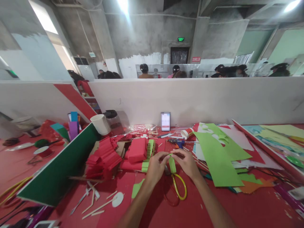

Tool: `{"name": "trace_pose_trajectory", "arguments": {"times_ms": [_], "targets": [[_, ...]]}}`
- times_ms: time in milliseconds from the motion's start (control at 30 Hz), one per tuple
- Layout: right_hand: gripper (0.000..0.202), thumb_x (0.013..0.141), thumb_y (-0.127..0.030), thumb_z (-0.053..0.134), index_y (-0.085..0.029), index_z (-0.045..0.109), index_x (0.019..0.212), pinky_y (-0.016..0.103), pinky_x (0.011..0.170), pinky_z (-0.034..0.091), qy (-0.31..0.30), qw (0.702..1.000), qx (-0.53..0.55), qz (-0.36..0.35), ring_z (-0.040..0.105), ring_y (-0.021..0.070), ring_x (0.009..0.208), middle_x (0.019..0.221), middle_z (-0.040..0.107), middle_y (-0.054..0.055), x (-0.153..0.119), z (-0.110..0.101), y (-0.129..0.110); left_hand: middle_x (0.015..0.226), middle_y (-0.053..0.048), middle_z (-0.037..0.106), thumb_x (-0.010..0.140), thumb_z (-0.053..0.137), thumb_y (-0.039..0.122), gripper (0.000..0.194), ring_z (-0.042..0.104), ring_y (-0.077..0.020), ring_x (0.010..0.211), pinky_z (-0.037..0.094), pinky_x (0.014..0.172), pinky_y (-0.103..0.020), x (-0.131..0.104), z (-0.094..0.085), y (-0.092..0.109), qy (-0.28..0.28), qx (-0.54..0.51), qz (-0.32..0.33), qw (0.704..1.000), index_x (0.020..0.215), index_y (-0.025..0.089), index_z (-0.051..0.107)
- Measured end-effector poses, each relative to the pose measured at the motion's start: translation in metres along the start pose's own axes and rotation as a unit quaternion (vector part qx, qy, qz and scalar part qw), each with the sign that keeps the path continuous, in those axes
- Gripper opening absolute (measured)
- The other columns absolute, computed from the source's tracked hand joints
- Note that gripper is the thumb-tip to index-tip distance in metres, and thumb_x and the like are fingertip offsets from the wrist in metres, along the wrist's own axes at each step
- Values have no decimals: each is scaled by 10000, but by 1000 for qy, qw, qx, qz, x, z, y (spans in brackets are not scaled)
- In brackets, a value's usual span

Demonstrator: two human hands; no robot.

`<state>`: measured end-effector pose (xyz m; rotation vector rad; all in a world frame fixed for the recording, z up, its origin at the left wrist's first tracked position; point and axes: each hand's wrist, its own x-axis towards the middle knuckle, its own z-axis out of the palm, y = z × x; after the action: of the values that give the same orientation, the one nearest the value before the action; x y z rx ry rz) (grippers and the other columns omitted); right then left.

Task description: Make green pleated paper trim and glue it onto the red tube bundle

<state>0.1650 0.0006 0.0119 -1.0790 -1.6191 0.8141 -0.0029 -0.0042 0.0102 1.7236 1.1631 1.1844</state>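
Patchy concrete wall (whitened low down); bright ceiling light; dark door below green exit sign

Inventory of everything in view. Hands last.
Paper strip: 1, light green, centre
Central scissors: 1, yellow/red, below strip
Glue gun: 1, blue, beyond strip
Table: 1, red, beneath
Divider: 1, off-white, table's rear
Phone: 1, dark-edged, before divider
Mug: 1, white, left rear
Pitcher: 1, clear, black lid, beside mug
Wrapped block: 1, red, left of strip
Pleated paper: one pile, red, left
Paper sheets: several, light green, right
Disc: 1, white, front left
Sticks: several, pale, near disc
Side panel: 1, dark green, left
Exit sign: 1, green, background
People: several, varied clothing, beyond divider
Left hand: 1, bare, at strip's top
Right hand: 1, bare, at strip's top
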Motion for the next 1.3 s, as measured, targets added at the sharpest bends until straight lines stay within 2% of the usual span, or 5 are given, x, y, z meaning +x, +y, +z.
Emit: {"name": "trace_pose_trajectory", "arguments": {"times_ms": [233, 500, 967, 1133, 1300], "targets": [[160, 825, -319, 635, -207, 722, 899, 308, 781, 522, 0, 1000, 0, -1, 671, 212, 848, 904, 729, 50, 0, 1, 2, 918, -50, 737, 867, 570, 323, 234, 660, -188, 824, 477, 743, -275, 0, 1, -1, 18, 14, -3, 1000, 970, 187, 730], [135, 840, -296, 613, -198, 699, 879, 297, 772, 516, -20, 1000, 2, -19, 659, 196, 819, 874, 710, 43, -1, 1, -4, 786, -38, 713, 860, 575, 288, 197, 620, -159, 713, 455, 677, -250, -2, 0, 3, 29, 56, 36, 997, 898, 179, 734], [239, 767, -356, 687, -187, 646, 930, 310, 737, 529, -23, 986, 140, 85, 658, 207, 837, 885, 698, 57, 4, 1, 12, 897, -37, 684, 850, 565, 247, 238, 619, -169, 814, 465, 729, -260, -1, 4, -2, 11, 51, 53, 997, 1069, 206, 649], [181, 776, -274, 667, -184, 661, 933, 316, 789, 522, -49, 992, 102, 52, 659, 204, 868, 930, 705, 61, 3, 1, 6, 831, -35, 680, 877, 528, 296, 216, 612, -166, 749, 459, 685, -258, -1, 2, -1, 18, 29, 27, 999, 1014, 179, 647], [73, 780, -223, 642, -182, 660, 837, 291, 730, 517, -27, 998, 57, 21, 655, 184, 769, 810, 695, 34, 1, 4, 4, 837, -46, 684, 864, 537, 296, 196, 609, -171, 755, 454, 668, -253, -1, 1, 0, 13, 18, 23, 999, 940, 170, 666]]}}
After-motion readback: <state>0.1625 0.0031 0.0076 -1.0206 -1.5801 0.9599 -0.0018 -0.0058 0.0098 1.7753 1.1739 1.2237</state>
